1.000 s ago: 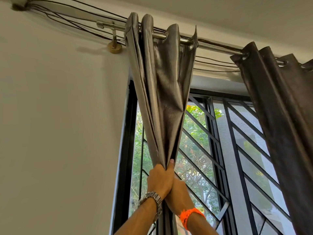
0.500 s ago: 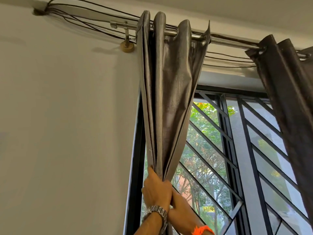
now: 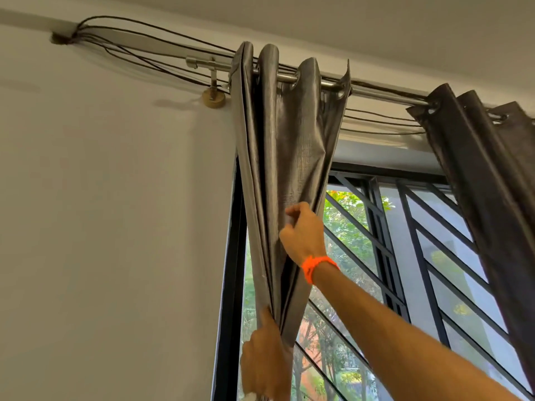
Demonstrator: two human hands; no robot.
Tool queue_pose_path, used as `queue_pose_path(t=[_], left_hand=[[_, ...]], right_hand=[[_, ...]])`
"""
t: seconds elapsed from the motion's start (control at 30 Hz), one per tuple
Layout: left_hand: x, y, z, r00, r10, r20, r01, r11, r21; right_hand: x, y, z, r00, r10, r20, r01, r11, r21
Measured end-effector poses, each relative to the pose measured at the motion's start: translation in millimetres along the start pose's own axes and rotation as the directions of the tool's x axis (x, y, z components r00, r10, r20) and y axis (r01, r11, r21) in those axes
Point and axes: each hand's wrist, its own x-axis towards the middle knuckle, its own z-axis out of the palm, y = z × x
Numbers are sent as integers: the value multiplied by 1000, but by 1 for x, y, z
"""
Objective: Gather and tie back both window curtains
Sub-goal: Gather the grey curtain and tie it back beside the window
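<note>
the left hand (image 3: 265,360) gripped the bunched curtain (image 3: 289,140) low down, the right hand (image 3: 304,233) pinched a fold higher up, cloth hanging from the rod (image 3: 376,92) before the barred window (image 3: 405,256), the other curtain (image 3: 477,169) well apart at right.

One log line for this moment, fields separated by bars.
left hand: grips gathered left curtain low | right hand: pinches its fold higher | right curtain: untouched

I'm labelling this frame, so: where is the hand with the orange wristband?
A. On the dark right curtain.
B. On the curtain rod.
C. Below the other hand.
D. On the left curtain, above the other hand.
D: the right hand, wearing the orange wristband, is at the folds of the left curtain, above the left hand gripping the gathered fabric.
</note>
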Motion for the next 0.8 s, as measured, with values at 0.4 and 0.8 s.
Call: queue_pose_path(t=[0.4,0.8], left_hand=[[22,-11,3,986,62,158,-70,997,44],[66,14,21,987,129,-97,-137,987,-86]], right_hand=[[77,32,0,937,-106,-333,-64,885,-462],[103,32,10,981,155,-120,-176,964,-200]])
